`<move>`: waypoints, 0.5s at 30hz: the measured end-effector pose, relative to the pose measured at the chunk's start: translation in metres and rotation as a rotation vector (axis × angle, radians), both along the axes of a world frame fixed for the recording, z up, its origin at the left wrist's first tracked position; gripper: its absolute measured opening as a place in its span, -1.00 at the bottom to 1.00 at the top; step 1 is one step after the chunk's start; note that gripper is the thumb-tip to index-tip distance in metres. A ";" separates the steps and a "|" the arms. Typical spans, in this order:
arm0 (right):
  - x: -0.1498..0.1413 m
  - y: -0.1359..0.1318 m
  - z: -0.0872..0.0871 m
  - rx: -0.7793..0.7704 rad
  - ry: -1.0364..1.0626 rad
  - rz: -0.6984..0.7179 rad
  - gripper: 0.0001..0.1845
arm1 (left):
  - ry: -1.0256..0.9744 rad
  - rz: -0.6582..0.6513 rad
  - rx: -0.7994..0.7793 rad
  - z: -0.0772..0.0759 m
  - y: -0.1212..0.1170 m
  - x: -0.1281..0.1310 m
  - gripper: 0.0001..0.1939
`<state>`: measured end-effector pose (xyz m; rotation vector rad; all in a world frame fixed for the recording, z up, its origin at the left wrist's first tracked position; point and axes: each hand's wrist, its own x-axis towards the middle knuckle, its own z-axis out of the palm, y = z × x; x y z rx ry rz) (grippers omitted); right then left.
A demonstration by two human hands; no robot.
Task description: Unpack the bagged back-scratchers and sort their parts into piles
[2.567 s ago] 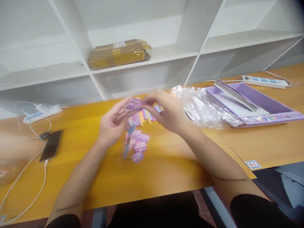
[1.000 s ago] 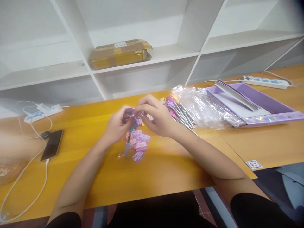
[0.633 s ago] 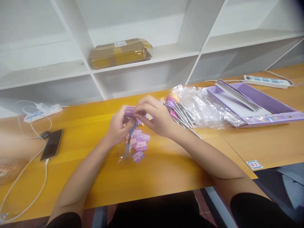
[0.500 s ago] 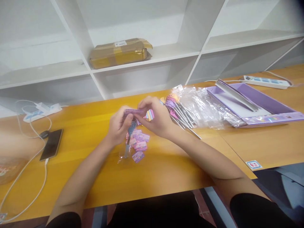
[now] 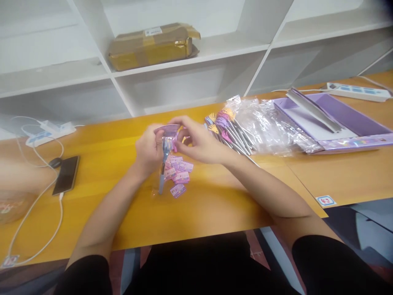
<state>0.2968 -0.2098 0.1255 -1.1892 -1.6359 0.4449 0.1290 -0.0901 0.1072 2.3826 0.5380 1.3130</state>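
Observation:
My left hand (image 5: 149, 148) is closed on the left side of a purple header card (image 5: 169, 128), its thumb pressed to the front. Below the card hangs a clear plastic bag with a blue back scratcher (image 5: 161, 180) in it, upright with its claw end at the top. My right hand (image 5: 196, 141) curls at the card's right end, its fingers bent round the edge. Several pink and purple cards (image 5: 181, 177) lie loose on the table just under my hands. To the right of my right hand is a pile of back scratchers (image 5: 233, 133) with coloured claws and metal rods.
Clear plastic bags (image 5: 260, 127) lie beside the pile, against a purple box (image 5: 362, 119). A phone (image 5: 66, 175) on a white cable lies at the left, near a power strip (image 5: 50, 133). A taped carton (image 5: 152, 47) sits on the white shelf behind.
The card has tilted so that more of its purple face shows, and the bagged back scratcher hangs straighter. My right fingers have shifted to the card's right end. The whole view has tipped slightly.

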 end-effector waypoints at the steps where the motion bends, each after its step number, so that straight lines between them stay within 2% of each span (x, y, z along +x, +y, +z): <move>1: -0.002 0.002 -0.005 -0.112 0.014 0.068 -0.63 | -0.004 0.003 -0.019 -0.002 0.000 0.000 -0.44; 4: -0.016 0.011 -0.025 -0.431 0.045 0.217 -0.65 | -0.025 -0.001 -0.053 -0.005 -0.001 0.000 -0.44; 6: -0.029 0.015 -0.041 -0.537 0.093 0.272 -0.70 | -0.028 -0.032 -0.042 -0.007 -0.003 0.000 -0.45; 8: -0.041 0.018 -0.052 -0.516 0.133 0.307 -0.72 | -0.018 -0.088 -0.025 -0.007 -0.004 -0.001 -0.44; 10: -0.047 0.019 -0.056 -0.427 0.115 0.294 -0.73 | -0.006 -0.122 -0.002 -0.004 -0.006 -0.003 -0.43; 12: -0.047 0.017 -0.050 -0.360 0.044 0.263 -0.75 | -0.022 -0.095 0.018 0.003 -0.007 -0.008 -0.44; 15: -0.045 0.011 -0.032 -0.322 -0.054 0.200 -0.67 | -0.090 -0.023 -0.032 0.018 -0.003 -0.015 -0.50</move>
